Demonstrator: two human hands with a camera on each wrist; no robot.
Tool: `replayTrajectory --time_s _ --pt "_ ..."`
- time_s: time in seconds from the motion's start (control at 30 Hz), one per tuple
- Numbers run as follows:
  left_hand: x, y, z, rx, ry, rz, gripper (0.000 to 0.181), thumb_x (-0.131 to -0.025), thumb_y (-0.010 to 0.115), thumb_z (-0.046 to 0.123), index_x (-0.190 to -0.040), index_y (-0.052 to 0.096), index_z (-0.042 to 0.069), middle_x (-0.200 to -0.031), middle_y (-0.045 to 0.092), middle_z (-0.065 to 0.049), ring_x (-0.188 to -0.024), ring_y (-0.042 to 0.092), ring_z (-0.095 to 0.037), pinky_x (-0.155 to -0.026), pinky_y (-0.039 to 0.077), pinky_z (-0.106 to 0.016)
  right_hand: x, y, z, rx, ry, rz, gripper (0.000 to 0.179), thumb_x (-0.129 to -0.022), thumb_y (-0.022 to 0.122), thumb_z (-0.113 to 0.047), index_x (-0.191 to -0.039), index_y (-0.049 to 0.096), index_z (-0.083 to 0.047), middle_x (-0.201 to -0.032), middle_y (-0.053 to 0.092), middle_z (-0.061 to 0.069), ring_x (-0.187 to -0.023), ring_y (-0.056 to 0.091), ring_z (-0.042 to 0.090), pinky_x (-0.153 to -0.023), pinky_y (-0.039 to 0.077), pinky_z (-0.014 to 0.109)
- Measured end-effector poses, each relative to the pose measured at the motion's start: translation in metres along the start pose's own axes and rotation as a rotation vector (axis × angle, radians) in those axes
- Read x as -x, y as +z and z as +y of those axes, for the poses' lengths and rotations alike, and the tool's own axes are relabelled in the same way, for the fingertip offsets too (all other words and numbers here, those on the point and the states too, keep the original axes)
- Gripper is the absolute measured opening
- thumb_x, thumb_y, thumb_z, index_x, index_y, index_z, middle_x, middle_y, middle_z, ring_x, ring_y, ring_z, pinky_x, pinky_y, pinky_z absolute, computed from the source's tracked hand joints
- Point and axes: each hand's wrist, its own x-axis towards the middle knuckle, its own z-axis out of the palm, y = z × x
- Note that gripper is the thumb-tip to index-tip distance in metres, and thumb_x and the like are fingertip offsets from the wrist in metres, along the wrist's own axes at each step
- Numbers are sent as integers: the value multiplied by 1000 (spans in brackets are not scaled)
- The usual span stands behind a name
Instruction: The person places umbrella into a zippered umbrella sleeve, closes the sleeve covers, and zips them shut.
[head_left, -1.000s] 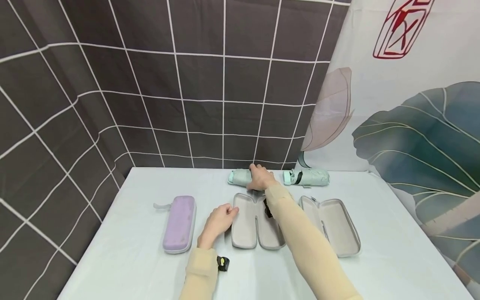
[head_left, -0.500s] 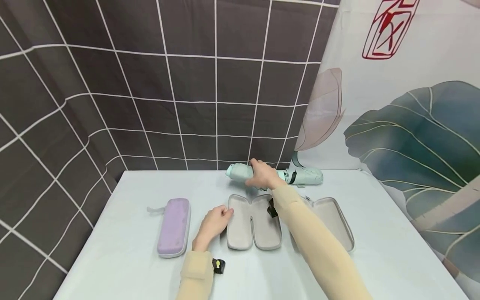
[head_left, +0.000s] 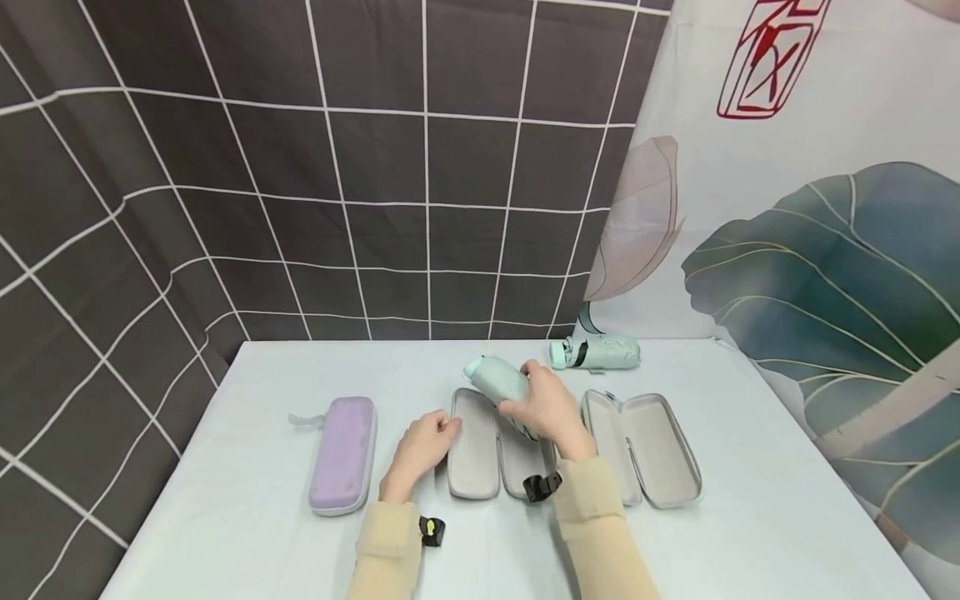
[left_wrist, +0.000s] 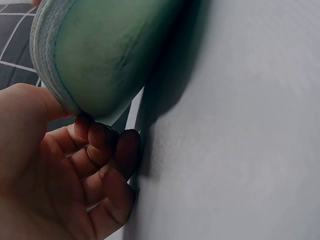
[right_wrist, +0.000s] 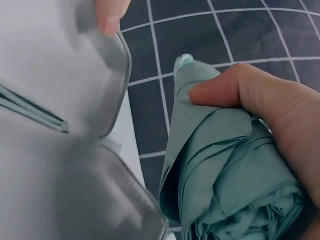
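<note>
My right hand (head_left: 551, 406) grips a folded pale green umbrella (head_left: 495, 379), tilted above an open zip case (head_left: 474, 454) with a grey lining. In the right wrist view the thumb lies across the umbrella's wrapped cloth (right_wrist: 210, 150). At the case's left edge, my left hand (head_left: 423, 446) pinches the rim. The left wrist view shows the case's green outer shell (left_wrist: 105, 55), with the thumb at its rim and the fingers curled beneath. Part of the case's right half is hidden behind the right hand and umbrella.
A second rolled green umbrella (head_left: 600, 352) lies at the table's back edge. Another open case (head_left: 660, 450) with a grey lining stands to the right. On the left lies a closed purple case (head_left: 343, 454) with a strap. A dark gridded cloth (head_left: 382, 233) hangs behind the white table (head_left: 262, 500).
My right hand has lifted the umbrella from the table's back edge and brought it nearer, over the open middle case. The left hand stays at the case's edge.
</note>
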Motion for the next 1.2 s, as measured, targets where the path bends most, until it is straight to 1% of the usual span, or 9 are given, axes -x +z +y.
replayTrajectory --time_s 0.1,0.23,0.3,0.4,0.63,0.7,0.9,1.1,1.2 --pt "-1 -1 0 -2 2 3 33 -100 54 31 -72 46 14 -57 40 4 -50 37 -12 -48 30 -27 18 0 2 -30 45 30 59 -69 78 -29 -117 57 -1 -98 64 13 -79 58 26 -70 49 43" --pt "-2 -1 0 -7 -10 -8 33 -100 53 31 -72 46 14 -58 40 4 -50 37 -12 -48 31 -27 39 1 3 -59 123 36 61 -70 76 -27 -120 55 1 -100 63 15 -81 58 27 -70 49 43" --pt "-2 -1 0 -7 -12 -11 33 -100 53 31 -73 46 14 -58 41 4 -51 38 -12 -48 31 -27 46 2 3 -70 159 41 62 -70 76 -26 -121 55 2 -101 62 16 -82 58 27 -71 49 44" --pt "-2 -2 0 -3 -13 -8 33 -100 53 31 -73 47 14 -58 41 4 -51 38 -12 -48 31 -27 55 3 2 -72 191 53 62 -69 76 -26 -120 54 3 -100 62 17 -81 58 28 -70 50 44" --pt "-2 -4 -1 -1 -15 -5 33 -100 53 29 -72 45 14 -58 41 3 -51 38 -13 -48 32 -27 63 10 3 -75 236 95 62 -70 78 -27 -117 55 6 -98 63 19 -82 58 29 -72 50 45" --pt "-2 -4 -1 -3 -18 -8 33 -100 53 29 -72 45 14 -58 41 3 -51 38 -13 -48 32 -27 65 11 6 -73 252 100 62 -70 78 -27 -117 54 7 -97 63 19 -81 58 29 -70 49 45" --pt "-1 -2 -1 -7 -15 -8 34 -100 54 28 -71 44 14 -58 40 4 -50 38 -13 -48 31 -28 70 13 11 -52 296 87 62 -73 78 -28 -117 54 8 -92 62 19 -76 58 29 -65 48 45" --pt "-1 0 0 -10 -15 -5 34 -100 54 29 -71 44 14 -57 40 4 -50 38 -13 -48 31 -27 69 21 14 -39 343 72 69 -77 78 -33 -125 51 8 -103 58 25 -82 59 34 -69 49 49" --pt "-1 0 1 -12 -19 -4 34 -100 53 29 -71 44 14 -57 40 3 -51 38 -13 -48 31 -28 69 25 12 -39 333 89 74 -77 78 -33 -131 48 8 -111 54 29 -88 59 38 -74 49 51"
